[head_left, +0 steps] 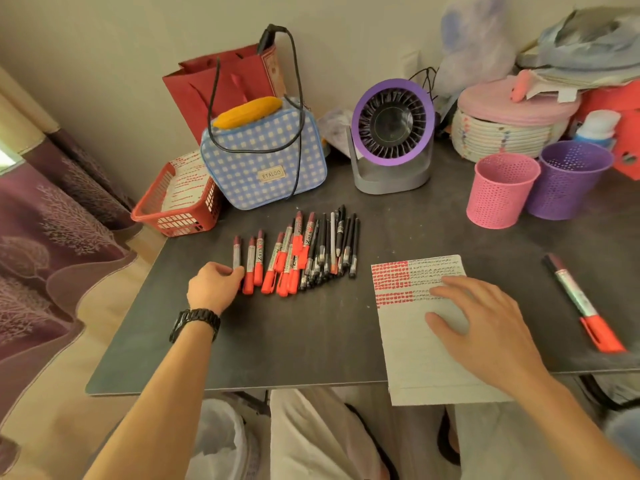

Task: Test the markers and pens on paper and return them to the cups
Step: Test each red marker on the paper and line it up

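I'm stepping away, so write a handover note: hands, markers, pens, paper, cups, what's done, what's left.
The left hand pinches the leftmost marker in the row. The right hand lies flat on the paper.
The other markers and pens lie in a pile mid-table; a lone marker lies apart at right. The pink cup and purple cup show nothing inside.
Done: red and black test marks on the paper.
Left: test the rest, fill the cups.
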Demonstrator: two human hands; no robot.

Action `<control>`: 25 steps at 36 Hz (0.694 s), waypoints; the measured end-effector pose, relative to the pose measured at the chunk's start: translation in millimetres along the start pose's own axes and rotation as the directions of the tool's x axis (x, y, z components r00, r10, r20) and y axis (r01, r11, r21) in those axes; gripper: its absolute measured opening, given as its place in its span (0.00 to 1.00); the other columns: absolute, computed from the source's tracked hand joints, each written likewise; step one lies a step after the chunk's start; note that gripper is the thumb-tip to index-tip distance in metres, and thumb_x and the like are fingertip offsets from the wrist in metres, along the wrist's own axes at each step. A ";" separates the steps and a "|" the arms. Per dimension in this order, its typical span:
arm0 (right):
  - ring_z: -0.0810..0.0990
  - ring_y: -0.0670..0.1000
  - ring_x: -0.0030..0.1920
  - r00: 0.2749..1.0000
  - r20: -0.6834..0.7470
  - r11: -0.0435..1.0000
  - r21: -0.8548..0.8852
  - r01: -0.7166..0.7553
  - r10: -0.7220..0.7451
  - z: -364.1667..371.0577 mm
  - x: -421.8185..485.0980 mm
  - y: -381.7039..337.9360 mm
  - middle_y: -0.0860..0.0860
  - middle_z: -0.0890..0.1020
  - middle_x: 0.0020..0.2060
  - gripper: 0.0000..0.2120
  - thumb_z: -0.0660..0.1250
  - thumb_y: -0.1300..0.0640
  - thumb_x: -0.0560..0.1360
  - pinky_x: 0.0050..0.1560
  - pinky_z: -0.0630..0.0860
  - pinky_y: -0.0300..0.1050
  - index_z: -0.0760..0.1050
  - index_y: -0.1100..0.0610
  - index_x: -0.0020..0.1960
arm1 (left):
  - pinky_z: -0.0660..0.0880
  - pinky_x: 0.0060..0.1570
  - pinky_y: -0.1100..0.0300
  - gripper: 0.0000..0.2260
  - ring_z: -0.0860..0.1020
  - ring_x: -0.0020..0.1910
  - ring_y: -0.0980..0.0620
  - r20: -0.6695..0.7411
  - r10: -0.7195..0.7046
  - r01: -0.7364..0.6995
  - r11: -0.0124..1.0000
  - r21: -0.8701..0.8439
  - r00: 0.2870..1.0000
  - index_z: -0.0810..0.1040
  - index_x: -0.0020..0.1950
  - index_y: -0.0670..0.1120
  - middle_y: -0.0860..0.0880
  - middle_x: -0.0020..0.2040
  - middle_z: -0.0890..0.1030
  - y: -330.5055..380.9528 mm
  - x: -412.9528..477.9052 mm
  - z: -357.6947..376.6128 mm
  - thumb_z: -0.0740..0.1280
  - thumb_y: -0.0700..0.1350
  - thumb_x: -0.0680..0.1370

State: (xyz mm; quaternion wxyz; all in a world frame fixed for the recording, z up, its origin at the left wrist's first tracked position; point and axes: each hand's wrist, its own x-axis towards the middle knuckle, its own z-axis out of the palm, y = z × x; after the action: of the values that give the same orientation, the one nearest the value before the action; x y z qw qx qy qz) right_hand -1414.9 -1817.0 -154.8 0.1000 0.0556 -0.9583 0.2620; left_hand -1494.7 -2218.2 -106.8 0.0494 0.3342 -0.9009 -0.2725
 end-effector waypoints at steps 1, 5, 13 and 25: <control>0.70 0.50 0.68 1.000 -0.009 1.000 0.005 0.005 -0.004 0.6 -0.2 0.3 0.44 0.77 0.67 0.17 0.73 0.46 0.74 0.70 0.62 0.52 0.80 0.46 0.62 | 0.74 0.58 0.52 0.15 0.79 0.60 0.41 -0.004 -0.003 0.003 1.000 -0.008 1.000 0.82 0.57 0.46 0.43 0.56 0.83 -0.5 1.0 -0.5 0.70 0.55 0.78; 0.70 0.50 0.68 1.000 -0.017 1.000 0.006 0.024 -0.024 1.8 -0.3 2.1 0.44 0.77 0.67 0.17 0.73 0.47 0.74 0.70 0.63 0.53 0.80 0.46 0.62 | 0.74 0.53 0.54 0.13 0.80 0.54 0.43 0.002 -0.012 0.013 0.995 -0.095 1.000 0.85 0.48 0.47 0.46 0.47 0.85 -6.5 2.5 -2.9 0.66 0.55 0.78; 0.67 0.49 0.70 1.000 -0.015 0.999 0.049 0.010 -0.009 -1.6 -0.4 0.3 0.46 0.76 0.68 0.17 0.72 0.47 0.75 0.71 0.64 0.53 0.80 0.47 0.64 | 0.79 0.50 0.46 0.11 0.84 0.47 0.50 -0.042 0.124 -0.129 0.870 -0.476 0.991 0.79 0.49 0.52 0.54 0.42 0.86 -9.8 -39.9 -11.4 0.63 0.56 0.74; 0.75 0.49 0.65 0.988 -0.129 0.939 0.343 -0.034 0.083 -15.8 1.0 -3.8 0.48 0.81 0.61 0.09 0.74 0.57 0.76 0.68 0.67 0.37 0.84 0.54 0.55 | 0.72 0.31 0.63 0.12 0.73 0.30 0.49 0.211 0.441 -0.087 0.564 -0.821 0.872 0.82 0.44 0.48 0.46 0.34 0.79 17.5 -211.4 27.3 0.59 0.48 0.79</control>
State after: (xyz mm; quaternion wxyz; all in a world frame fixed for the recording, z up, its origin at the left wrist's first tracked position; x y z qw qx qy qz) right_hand -1412.8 -1812.2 -139.4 0.1488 0.0250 -0.8904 0.4295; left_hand -1349.1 -2061.6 -101.0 0.0507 0.0732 -0.7167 -0.6917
